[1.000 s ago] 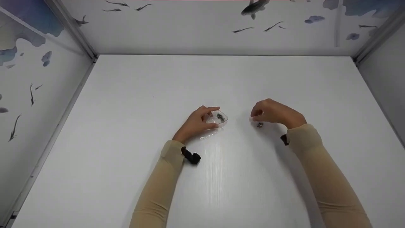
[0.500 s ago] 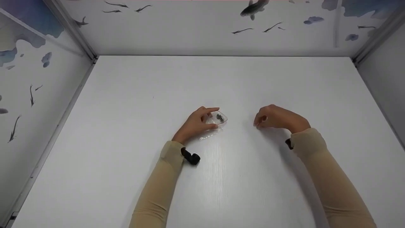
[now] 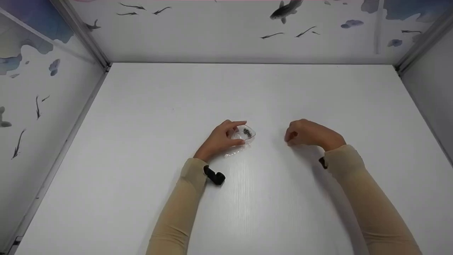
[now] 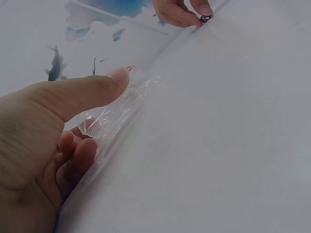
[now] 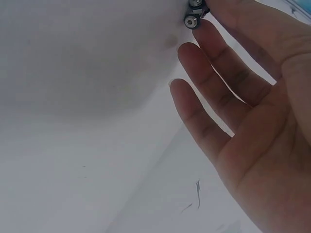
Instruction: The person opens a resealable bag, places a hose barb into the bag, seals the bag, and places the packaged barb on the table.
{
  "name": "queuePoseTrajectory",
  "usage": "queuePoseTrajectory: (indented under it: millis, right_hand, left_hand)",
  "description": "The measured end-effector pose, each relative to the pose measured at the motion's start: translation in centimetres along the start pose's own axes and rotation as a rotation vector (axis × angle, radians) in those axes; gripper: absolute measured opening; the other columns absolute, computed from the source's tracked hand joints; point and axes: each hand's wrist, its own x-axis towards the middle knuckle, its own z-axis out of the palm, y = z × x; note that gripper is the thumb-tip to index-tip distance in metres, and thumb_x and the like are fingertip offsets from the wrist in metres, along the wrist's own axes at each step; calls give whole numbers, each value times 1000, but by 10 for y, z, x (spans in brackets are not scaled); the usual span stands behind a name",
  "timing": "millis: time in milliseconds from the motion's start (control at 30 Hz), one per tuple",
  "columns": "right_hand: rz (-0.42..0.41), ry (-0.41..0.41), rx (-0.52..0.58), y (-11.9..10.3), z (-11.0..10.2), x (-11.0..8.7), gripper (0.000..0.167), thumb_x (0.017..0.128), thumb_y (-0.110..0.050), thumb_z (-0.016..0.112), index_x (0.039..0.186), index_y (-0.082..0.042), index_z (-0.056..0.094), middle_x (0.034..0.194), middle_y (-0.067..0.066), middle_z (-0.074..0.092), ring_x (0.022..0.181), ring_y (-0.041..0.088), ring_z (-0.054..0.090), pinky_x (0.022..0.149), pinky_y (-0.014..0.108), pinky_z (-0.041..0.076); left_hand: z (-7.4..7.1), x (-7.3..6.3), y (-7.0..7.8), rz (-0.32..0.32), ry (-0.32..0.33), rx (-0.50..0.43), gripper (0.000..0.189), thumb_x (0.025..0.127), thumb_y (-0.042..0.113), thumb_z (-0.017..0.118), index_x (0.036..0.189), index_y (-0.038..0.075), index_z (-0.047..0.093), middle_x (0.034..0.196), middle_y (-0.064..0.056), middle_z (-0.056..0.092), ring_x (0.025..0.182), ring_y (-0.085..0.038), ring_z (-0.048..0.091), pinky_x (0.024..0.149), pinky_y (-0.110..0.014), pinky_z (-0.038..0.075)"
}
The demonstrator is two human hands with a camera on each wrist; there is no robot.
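In the head view my left hand [image 3: 220, 139] spreads the mouth of a clear plastic zip bag [image 3: 236, 152] between thumb and fingers. Several small dark metal parts [image 3: 247, 132] show through the opening. The left wrist view gives the crinkled film [image 4: 116, 114] and a bit of red at its mouth, by the thumb. To the right of the bag, my right hand [image 3: 313, 135] is low over the table, pinching a small dark metal part with round, ring-like ends [image 5: 192, 21] between thumb and index finger. Its other fingers are loosely extended in the right wrist view.
Both hands work above a white table [image 3: 141, 198]. White panels printed with fish and blue blotches stand along its back [image 3: 212, 35] and left side [image 3: 28, 117], with a plain panel [image 3: 430, 88] on the right. A black wrist camera [image 3: 216, 177] sticks out from the left sleeve.
My right hand has shifted slightly right and toward me, down over the small metal part that showed on the table beside it. My left hand and the bag stay where they were.
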Motion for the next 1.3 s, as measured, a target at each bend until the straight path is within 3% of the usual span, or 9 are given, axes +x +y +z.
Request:
queuePoseTrajectory:
  millis: [433, 733, 967, 1300]
  right_hand:
    - [2, 12, -17, -5, 1, 5, 13, 87, -10, 70, 99, -12, 74, 99, 3, 67, 95, 20, 58, 87, 40, 50]
    - [-21, 52, 35, -13, -3, 13, 11, 89, -11, 68, 98, -11, 73, 93, 3, 66, 75, 17, 59, 73, 31, 49]
    - [-115, 125, -5, -23, -2, 22, 13, 89, -11, 68, 100, -7, 72, 98, 5, 68, 86, 18, 60, 79, 35, 51]
    - [-151, 182, 22, -44, 1, 36, 16, 90, -12, 67, 104, -8, 72, 101, 7, 68, 88, 20, 60, 81, 37, 52]
  left_hand:
    - [-1, -1, 1, 12, 3, 4, 63, 81, 27, 78, 138, 26, 54, 104, -5, 55, 93, -15, 46, 81, -27, 38]
    - [-1, -1, 0, 0, 3, -8, 62, 80, 27, 79, 137, 28, 54, 102, -2, 54, 92, -13, 44, 80, -27, 37]
    - [0, -1, 1, -15, -3, -16, 63, 80, 30, 78, 138, 30, 53, 105, -1, 54, 90, -12, 43, 77, -27, 37]
    - [0, 0, 2, -11, 4, -7, 62, 80, 29, 79, 137, 29, 54, 103, -1, 54, 90, -12, 44, 79, -27, 37]
